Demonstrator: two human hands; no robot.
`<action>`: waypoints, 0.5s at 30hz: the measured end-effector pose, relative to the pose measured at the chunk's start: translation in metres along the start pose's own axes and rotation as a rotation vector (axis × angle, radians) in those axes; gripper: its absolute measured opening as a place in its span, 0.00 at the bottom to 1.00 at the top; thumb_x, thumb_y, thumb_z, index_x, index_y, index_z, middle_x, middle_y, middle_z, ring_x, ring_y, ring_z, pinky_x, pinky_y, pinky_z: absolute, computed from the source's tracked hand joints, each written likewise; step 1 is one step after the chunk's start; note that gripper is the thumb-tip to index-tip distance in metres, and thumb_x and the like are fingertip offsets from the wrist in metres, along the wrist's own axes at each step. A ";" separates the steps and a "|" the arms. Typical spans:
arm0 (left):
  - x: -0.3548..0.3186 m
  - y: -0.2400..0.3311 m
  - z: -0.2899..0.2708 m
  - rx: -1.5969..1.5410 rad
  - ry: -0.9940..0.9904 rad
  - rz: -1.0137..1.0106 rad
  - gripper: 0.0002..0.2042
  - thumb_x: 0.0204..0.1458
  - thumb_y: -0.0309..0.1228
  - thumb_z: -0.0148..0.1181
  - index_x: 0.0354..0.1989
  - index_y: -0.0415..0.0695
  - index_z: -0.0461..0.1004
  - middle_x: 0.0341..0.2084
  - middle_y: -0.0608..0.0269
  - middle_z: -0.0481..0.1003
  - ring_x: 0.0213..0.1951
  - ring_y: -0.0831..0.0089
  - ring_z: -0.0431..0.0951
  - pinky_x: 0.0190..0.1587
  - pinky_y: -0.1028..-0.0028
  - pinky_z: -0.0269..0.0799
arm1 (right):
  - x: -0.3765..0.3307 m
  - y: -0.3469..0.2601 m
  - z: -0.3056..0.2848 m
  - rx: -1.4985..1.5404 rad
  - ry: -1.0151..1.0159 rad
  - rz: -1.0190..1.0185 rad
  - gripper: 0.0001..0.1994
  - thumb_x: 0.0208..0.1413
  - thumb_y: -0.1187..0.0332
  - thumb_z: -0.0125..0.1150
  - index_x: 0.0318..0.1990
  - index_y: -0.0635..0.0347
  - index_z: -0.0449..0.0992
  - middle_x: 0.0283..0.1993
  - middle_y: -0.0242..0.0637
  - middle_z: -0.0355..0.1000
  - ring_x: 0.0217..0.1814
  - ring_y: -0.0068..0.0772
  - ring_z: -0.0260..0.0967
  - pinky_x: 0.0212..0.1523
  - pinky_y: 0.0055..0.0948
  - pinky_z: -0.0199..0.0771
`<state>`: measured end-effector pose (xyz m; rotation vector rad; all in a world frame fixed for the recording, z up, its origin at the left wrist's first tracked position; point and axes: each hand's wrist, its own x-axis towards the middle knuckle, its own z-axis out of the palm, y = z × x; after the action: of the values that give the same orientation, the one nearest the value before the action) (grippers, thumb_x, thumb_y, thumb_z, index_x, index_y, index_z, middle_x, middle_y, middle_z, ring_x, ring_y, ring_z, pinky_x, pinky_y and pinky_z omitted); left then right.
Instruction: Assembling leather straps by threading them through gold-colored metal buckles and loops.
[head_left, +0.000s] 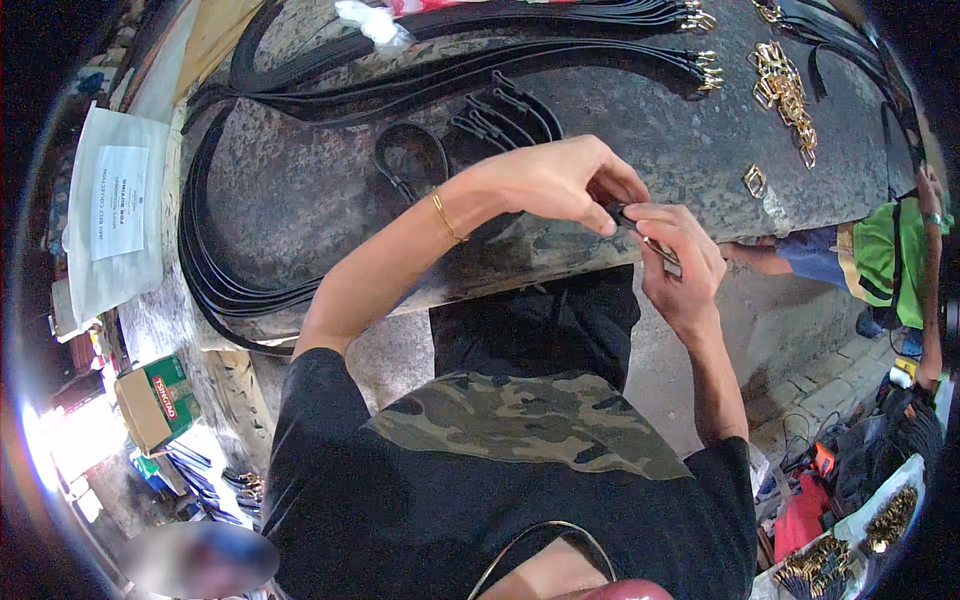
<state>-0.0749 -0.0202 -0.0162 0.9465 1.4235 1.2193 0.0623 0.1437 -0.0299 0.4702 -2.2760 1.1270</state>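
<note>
My left hand (572,183) and my right hand (688,258) meet above the table's near edge. Between their fingertips is the end of a black belt (622,216), mostly covered by the fingers. The left thumb and fingers pinch this end. My right fingers close around a metal buckle (662,252) at it; whether the strap passes through the buckle is hidden. Beyond my left wrist lie short black strap loops (508,118) and one coiled strap (412,130). A single gold buckle (754,180) rests to the right of my hands.
Long black belts (440,75) with gold buckle ends curve across the dark worktable (290,190). Gold buckles (785,90) lie heaped at far right. A white plastic sack (115,215) stands left, above a cardboard box (158,400). Another person in green (890,255) is at right.
</note>
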 end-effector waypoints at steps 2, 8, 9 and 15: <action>0.005 0.001 0.007 0.025 0.036 0.021 0.23 0.42 0.21 0.63 0.51 0.31 0.72 0.44 0.53 0.77 0.47 0.69 0.76 0.53 0.72 0.69 | 0.007 0.000 0.001 -0.043 0.044 -0.010 0.09 0.45 0.84 0.62 0.35 0.65 0.73 0.37 0.45 0.77 0.38 0.41 0.76 0.39 0.32 0.76; 0.001 -0.005 0.006 0.230 0.221 0.077 0.19 0.50 0.30 0.64 0.49 0.32 0.73 0.40 0.55 0.78 0.44 0.70 0.78 0.51 0.72 0.71 | 0.011 0.008 -0.015 0.029 0.052 0.300 0.09 0.46 0.81 0.65 0.36 0.64 0.76 0.37 0.40 0.77 0.37 0.32 0.75 0.38 0.27 0.75; 0.001 -0.008 0.005 0.090 0.134 0.041 0.18 0.52 0.31 0.62 0.48 0.32 0.74 0.39 0.56 0.79 0.42 0.71 0.78 0.49 0.72 0.71 | 0.009 0.009 -0.021 0.120 -0.006 0.467 0.09 0.47 0.80 0.65 0.37 0.65 0.76 0.36 0.38 0.77 0.37 0.29 0.75 0.38 0.26 0.74; 0.013 -0.018 0.008 -0.178 0.000 -0.054 0.17 0.58 0.37 0.56 0.44 0.32 0.76 0.35 0.58 0.80 0.37 0.75 0.78 0.47 0.75 0.72 | 0.022 0.020 -0.034 0.318 -0.175 0.789 0.11 0.48 0.75 0.67 0.40 0.67 0.77 0.31 0.33 0.76 0.33 0.17 0.71 0.34 0.20 0.73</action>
<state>-0.0692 -0.0097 -0.0361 0.7810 1.3081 1.2827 0.0453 0.1817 -0.0112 -0.2740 -2.5087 1.9006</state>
